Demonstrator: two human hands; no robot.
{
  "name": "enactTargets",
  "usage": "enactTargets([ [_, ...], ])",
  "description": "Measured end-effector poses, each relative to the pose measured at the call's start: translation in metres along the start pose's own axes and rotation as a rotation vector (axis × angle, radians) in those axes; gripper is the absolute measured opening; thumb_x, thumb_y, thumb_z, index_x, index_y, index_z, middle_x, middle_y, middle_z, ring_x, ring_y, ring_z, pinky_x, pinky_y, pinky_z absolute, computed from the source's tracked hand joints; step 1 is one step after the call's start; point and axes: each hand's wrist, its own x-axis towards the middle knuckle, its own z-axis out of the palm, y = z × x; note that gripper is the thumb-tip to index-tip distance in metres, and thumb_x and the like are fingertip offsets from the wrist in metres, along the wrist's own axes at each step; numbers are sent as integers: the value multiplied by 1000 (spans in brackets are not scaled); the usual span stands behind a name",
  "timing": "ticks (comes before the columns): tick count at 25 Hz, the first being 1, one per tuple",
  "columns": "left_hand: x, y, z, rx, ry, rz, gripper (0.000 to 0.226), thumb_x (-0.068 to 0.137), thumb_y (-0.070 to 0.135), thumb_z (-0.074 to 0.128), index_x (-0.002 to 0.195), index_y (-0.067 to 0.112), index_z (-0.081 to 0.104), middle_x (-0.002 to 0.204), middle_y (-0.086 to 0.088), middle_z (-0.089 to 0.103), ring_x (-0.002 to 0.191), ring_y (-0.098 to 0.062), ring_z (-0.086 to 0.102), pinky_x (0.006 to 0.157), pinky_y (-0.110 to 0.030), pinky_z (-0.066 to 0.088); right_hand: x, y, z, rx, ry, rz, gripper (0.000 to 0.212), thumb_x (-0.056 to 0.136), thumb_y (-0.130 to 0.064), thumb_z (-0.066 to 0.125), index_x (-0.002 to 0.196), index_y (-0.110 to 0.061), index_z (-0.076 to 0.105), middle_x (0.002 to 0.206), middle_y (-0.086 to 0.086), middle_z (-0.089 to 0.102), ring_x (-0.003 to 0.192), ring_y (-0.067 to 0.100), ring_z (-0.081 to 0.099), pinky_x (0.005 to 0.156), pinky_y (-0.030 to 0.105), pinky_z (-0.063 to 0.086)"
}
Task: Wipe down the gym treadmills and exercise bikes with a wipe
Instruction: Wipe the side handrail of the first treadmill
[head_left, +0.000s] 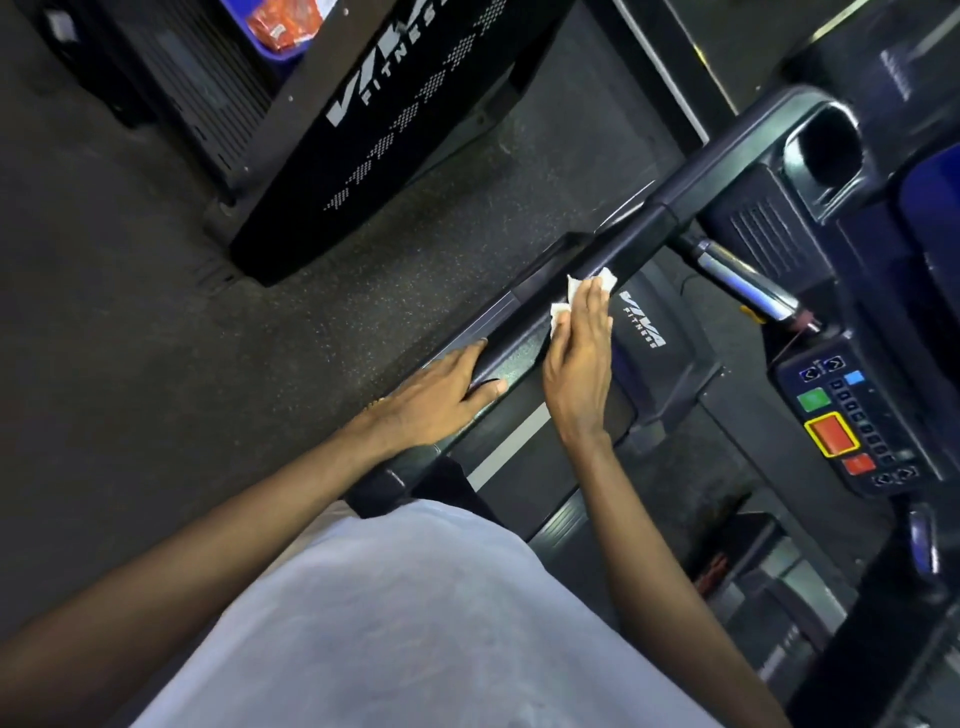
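The person stands on a treadmill, looking down along its left side handrail (545, 332), a long black padded bar that runs up to the console. The right hand (579, 353) lies flat with fingers together, pressing a white wipe (563, 304) against the inner face of the handrail; the crumpled wipe shows above and to the left of the fingertips. The left hand (441, 400) is clamped on the same handrail nearer the body, thumb on the inner side and fingers draped over the top, apparently steadying the person or the rail. The two hands are near each other but not touching.

The step in hand appears to be wiping this handrail, about midway along its length. The stretch from the wipe up to the console (769, 171) probably remains to be covered, as does the part under the left hand. The next move calls for sliding the wipe along the bar with steady pressure, wrapping it around to reach the top and outer face, then shifting the left hand off so that section can be cleaned. The control panel (852, 421) with its green and red buttons and the chrome grip (743, 280) lie to the right. A second treadmill (379, 114) stands alongside, well apart from both hands.
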Motion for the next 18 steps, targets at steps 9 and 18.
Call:
enactTargets([
  [9, 5, 33, 12, 183, 168, 28, 76, 100, 48, 39, 157, 15, 0, 151, -16, 34, 132, -34, 43, 104, -47, 41, -9, 0, 11, 486, -17, 294, 57, 107, -30, 33, 157, -18, 8, 164, -2, 10, 150, 6, 10, 122, 24, 12],
  [18, 3, 41, 14, 250, 183, -39, 77, 98, 57, 35, 157, 23, -3, 149, -10, 37, 134, -27, 41, 105, -45, 41, 15, 20, 14, 917, -2, 483, 45, 108, -22, 33, 152, -12, 31, 156, -2, 33, 140, 1, 29, 115, 16, 22],
])
